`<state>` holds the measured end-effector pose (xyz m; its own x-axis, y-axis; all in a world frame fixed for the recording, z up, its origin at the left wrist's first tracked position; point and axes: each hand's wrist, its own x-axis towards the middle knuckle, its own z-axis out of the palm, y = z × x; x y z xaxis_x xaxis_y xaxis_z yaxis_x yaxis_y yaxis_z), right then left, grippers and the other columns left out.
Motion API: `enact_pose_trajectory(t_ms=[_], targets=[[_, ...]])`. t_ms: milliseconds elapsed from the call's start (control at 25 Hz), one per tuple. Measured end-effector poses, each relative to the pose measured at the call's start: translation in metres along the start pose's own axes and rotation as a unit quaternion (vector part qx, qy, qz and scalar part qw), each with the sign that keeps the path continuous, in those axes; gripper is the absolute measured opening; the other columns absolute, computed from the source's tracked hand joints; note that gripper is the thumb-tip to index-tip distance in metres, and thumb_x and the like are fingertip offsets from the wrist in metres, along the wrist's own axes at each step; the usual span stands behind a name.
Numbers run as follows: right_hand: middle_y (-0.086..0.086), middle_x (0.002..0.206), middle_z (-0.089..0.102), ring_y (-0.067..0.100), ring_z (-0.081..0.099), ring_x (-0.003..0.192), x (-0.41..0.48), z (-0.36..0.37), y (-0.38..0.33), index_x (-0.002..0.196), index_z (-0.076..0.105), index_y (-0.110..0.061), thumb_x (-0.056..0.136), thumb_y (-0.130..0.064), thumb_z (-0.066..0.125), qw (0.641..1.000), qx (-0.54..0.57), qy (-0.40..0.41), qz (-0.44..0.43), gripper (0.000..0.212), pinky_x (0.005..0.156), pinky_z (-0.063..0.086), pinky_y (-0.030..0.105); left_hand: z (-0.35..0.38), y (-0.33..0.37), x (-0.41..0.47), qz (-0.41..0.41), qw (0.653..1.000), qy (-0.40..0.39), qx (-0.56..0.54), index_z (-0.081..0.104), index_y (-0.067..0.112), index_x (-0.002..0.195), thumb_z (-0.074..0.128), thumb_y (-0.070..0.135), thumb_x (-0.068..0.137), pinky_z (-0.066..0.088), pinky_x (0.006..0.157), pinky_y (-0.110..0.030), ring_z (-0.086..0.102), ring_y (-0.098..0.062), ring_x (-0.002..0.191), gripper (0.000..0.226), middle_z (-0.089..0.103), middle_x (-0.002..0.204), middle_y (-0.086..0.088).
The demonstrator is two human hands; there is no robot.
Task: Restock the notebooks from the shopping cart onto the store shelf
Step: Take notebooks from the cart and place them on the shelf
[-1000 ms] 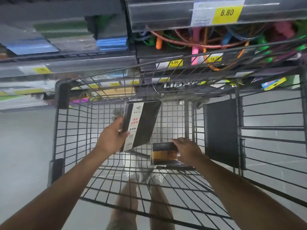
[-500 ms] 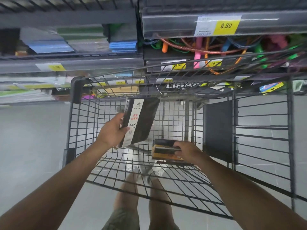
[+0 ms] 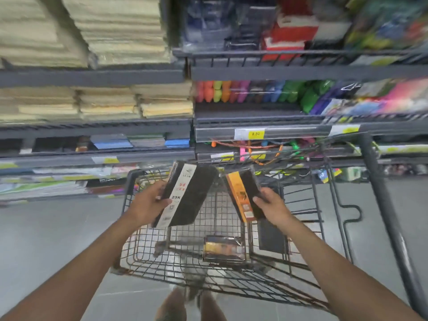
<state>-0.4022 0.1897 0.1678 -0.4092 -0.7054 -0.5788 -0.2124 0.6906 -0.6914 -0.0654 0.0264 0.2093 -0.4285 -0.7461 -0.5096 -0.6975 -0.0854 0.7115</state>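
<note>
My left hand [image 3: 148, 205] grips a large black notebook with a white label strip [image 3: 188, 195], held tilted above the wire shopping cart [image 3: 361, 172]. My right hand [image 3: 272, 206] grips a smaller black notebook with an orange band [image 3: 245, 193], raised beside the first. Another wrapped black and orange notebook [image 3: 223, 249] lies flat on the cart floor. A black notebook [image 3: 272, 237] stands against the cart's right side. The store shelf [image 3: 92, 158] with flat notebooks is ahead on the left.
Upper left shelves hold stacks of beige paper pads [image 3: 108, 103]. Right shelves carry coloured stationery [image 3: 254, 91] and a yellow price tag [image 3: 256, 133]. Grey floor [image 3: 46, 239] lies left of the cart. My legs show below the cart.
My right hand lifted the orange-banded notebook out of the cart to chest height. My left hand rose with the large notebook. The view tilted up toward the shelves.
</note>
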Motion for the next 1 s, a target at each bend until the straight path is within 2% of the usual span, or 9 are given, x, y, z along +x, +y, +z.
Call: enact_pose_trajectory(t_ms=[80,200,360,440,520,600,720,880,1000], targets=[[0.002,0.112,0.072,0.023,0.067,0.106,-0.017,-0.019,-0.034,0.107,0.063,-0.021,0.099,-0.018,0.058,0.997,0.073,0.010,-0.008,0.009,0.099,0.051,0.050,-0.021,0.032,-0.018,0.011,0.998,0.010,-0.061,0.060,0.027,0.128,0.068,0.003,0.095,0.055,0.094,-0.026,0.067,-0.003,0.105,0.042,0.073,0.119,0.011],[0.001,0.115,0.072,0.012,0.068,0.103,-0.052,-0.035,-0.087,0.114,0.062,-0.014,0.102,-0.006,0.051,0.983,0.183,-0.001,-0.033,0.018,0.090,0.054,0.030,-0.047,0.059,-0.047,0.027,0.990,0.013,-0.139,0.062,0.025,0.119,0.062,0.000,0.098,0.057,0.093,-0.023,0.069,0.004,0.106,0.032,0.077,0.107,0.020],[0.001,0.112,0.072,0.010,0.068,0.102,-0.088,-0.042,-0.148,0.114,0.062,-0.011,0.102,-0.001,0.047,0.959,0.274,-0.032,-0.063,0.021,0.091,0.053,0.029,-0.082,0.077,-0.090,0.043,0.969,0.056,-0.235,0.063,0.036,0.125,0.060,0.015,0.102,0.047,0.111,-0.046,0.061,-0.014,0.130,0.032,0.070,0.132,0.009],[0.004,0.115,0.073,0.012,0.070,0.102,-0.100,-0.042,-0.175,0.112,0.062,-0.013,0.103,-0.002,0.046,0.950,0.299,-0.052,-0.078,0.022,0.080,0.055,0.024,-0.094,0.086,-0.112,0.052,0.957,0.092,-0.271,0.063,0.036,0.125,0.056,0.017,0.105,0.051,0.106,-0.049,0.066,-0.015,0.123,0.029,0.072,0.128,0.012],[0.001,0.106,0.075,0.006,0.073,0.085,-0.111,-0.039,-0.199,0.104,0.062,-0.016,0.104,-0.001,0.045,0.939,0.323,-0.076,-0.086,0.023,0.066,0.056,0.019,-0.102,0.085,-0.124,0.051,0.945,0.118,-0.301,0.061,0.032,0.126,0.052,0.019,0.106,0.054,0.098,-0.055,0.070,-0.020,0.117,0.025,0.073,0.124,0.012],[-0.003,0.101,0.074,0.003,0.072,0.079,-0.120,-0.029,-0.222,0.101,0.060,-0.018,0.103,0.001,0.045,0.932,0.335,-0.096,-0.101,0.025,0.064,0.056,0.019,-0.113,0.079,-0.139,0.051,0.933,0.145,-0.327,0.058,0.030,0.130,0.052,0.020,0.107,0.054,0.097,-0.060,0.070,-0.024,0.117,0.026,0.073,0.127,0.009],[-0.006,0.092,0.077,0.003,0.072,0.080,-0.129,-0.006,-0.249,0.100,0.059,-0.019,0.103,0.001,0.045,0.932,0.322,-0.117,-0.117,0.024,0.071,0.055,0.024,-0.130,0.057,-0.160,0.058,0.914,0.177,-0.361,0.057,0.028,0.135,0.052,0.019,0.106,0.051,0.101,-0.062,0.069,-0.026,0.119,0.031,0.071,0.131,0.004],[0.013,0.119,0.072,0.028,0.066,0.114,-0.145,0.039,-0.273,0.115,0.062,-0.007,0.102,-0.005,0.050,0.937,0.292,-0.142,-0.129,0.018,0.106,0.046,0.052,-0.154,0.017,-0.194,0.050,0.893,0.211,-0.393,0.057,0.028,0.136,0.051,0.017,0.107,0.052,0.099,-0.063,0.069,-0.029,0.118,0.032,0.072,0.130,0.000],[0.009,0.120,0.072,0.025,0.063,0.118,-0.166,0.089,-0.291,0.114,0.062,-0.007,0.101,-0.006,0.052,0.938,0.267,-0.167,-0.146,0.017,0.113,0.039,0.049,-0.179,-0.024,-0.231,0.052,0.875,0.238,-0.418,0.058,0.029,0.134,0.051,0.016,0.107,0.053,0.098,-0.061,0.070,-0.028,0.117,0.032,0.071,0.130,0.000]])
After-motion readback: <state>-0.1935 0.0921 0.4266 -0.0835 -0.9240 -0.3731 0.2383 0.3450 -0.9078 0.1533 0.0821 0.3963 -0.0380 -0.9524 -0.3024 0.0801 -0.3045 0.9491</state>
